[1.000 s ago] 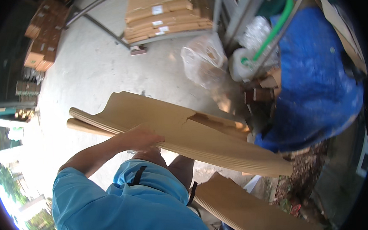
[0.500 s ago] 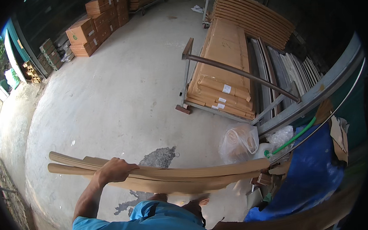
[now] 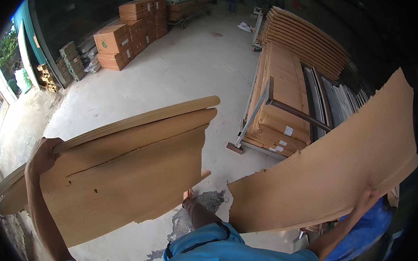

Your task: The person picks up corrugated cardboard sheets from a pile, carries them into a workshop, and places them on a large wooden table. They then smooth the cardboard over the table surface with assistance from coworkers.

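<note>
My left hand [image 3: 44, 157] is closed round the upper edge of several brown corrugated cardboard sheets [image 3: 131, 182], which hang in front of me on the left. The upper layers are folded or stacked along that edge, and a torn lower edge faces my legs. On the right, my right hand [image 3: 366, 199] grips the lower edge of a separate large cardboard sheet [image 3: 310, 177] with ragged edges, held tilted up toward the far right. Its fingers are partly hidden. A gap over the floor separates the two pieces.
A metal trolley [image 3: 268, 92] loaded with flat cardboard packs [image 3: 283, 98] stands ahead right. Stacked cartons [image 3: 114, 43] are at the back left, near an open doorway. Below the right sheet lies a blue tarpaulin [image 3: 366, 235]. A dark patch [image 3: 208, 204] marks the concrete floor [image 3: 168, 76].
The sheets in my left hand have shifted left and now show their broad face. My right hand, unseen before, has come into view holding another cardboard sheet. The view has turned slightly.
</note>
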`<state>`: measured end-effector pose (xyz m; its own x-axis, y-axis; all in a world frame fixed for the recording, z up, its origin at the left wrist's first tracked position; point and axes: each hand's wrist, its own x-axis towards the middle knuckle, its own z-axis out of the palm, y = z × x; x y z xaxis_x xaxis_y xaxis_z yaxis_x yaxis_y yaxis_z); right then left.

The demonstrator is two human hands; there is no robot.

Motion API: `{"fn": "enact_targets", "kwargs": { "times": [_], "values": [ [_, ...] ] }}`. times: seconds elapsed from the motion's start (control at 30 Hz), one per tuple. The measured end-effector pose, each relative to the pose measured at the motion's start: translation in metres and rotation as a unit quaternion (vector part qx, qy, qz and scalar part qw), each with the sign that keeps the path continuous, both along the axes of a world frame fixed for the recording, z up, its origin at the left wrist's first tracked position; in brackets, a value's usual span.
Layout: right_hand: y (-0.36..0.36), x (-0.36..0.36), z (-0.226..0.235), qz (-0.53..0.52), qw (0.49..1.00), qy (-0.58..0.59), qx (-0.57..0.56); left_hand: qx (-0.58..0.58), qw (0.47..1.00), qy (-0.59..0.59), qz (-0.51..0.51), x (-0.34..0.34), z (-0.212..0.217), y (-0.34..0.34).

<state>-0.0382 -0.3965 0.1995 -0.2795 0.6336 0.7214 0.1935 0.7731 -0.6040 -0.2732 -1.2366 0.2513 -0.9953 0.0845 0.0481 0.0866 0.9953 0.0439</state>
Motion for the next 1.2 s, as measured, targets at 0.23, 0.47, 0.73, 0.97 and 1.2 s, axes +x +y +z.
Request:
{"fn": "enact_targets", "kwargs": {
  "times": [0.23,0.47,0.73,0.97,1.2],
  "values": [
    [-0.096,-0.191,-0.031,0.072,0.965,0.153,-0.200,0.006,0.983,0.004,0.183,-0.136,0.067,-0.109],
    [-0.160,-0.327,0.003,0.080,0.920,0.289,-0.254,-0.045,0.985,0.080,0.145,-0.259,0.070,-0.155],
    [-0.292,-0.573,-0.006,0.079,0.900,0.339,-0.264,0.024,0.994,0.102,0.041,-0.451,-0.001,-0.261],
    [-0.269,-0.630,-0.026,0.004,0.923,0.329,-0.198,0.081,0.992,0.094,-0.015,-0.699,-0.053,-0.279],
    [-0.239,-0.773,-0.113,-0.108,0.950,0.228,-0.183,0.112,0.994,-0.006,0.000,-0.996,-0.064,-0.259]
  ]
}}
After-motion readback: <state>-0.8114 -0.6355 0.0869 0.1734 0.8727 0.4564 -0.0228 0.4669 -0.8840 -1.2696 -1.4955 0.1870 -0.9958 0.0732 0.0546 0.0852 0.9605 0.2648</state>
